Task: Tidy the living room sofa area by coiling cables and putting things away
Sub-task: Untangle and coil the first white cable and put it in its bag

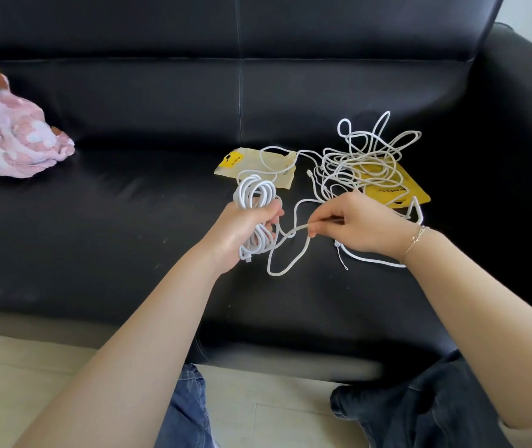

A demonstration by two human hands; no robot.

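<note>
Down low, blue jeans (187, 412) and pale floor tiles (32, 376). Two bare arms reaching up over the black sofa (129, 221).

Left hand (242, 227) curled around a neat bundle of white cable (253, 192), loops sticking out above and below the fist. Right hand (358, 221) just beside it, thumb and finger pinching a loose strand (297, 229) of the same white cable. Thin bracelet (418, 236) on the right wrist. More cable drooping under both hands onto the seat.

Just past the right hand, a big messy tangle of white cable (368, 156), lying partly on a bright yellow packet (410, 192). Just past the left hand, a pale yellow packet (251, 164) flat on the seat, a strand across it.

Far off to the left of the left hand, a pink cloth (9, 137) bunched on the seat.
</note>
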